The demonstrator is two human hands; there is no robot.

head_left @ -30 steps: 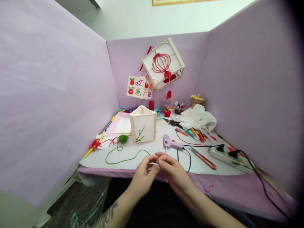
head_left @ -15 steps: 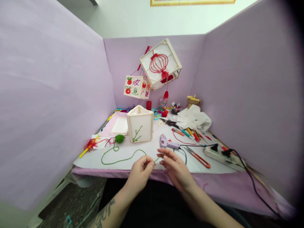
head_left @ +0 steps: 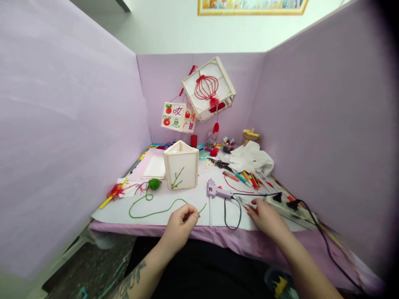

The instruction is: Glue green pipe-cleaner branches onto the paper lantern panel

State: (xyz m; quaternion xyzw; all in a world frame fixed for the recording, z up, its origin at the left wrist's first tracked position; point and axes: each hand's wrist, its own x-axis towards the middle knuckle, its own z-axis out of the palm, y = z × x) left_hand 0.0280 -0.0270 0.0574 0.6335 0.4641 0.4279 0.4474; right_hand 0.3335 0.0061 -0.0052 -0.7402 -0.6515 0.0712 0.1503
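Green yarn (head_left: 152, 215) lying near on my feed, left of centre, its end pinched in my left hand (head_left: 180, 225) as before, my right hand (head_left: 269, 221) now away rightward, at the scissors (head_left: 243, 203), grasp I cannot tell

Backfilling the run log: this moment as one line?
left hand: pinching green yarn | right hand: at scissors, grip unclear | three-sided frame: upright, beyond left hand | glue gun: left of scissors
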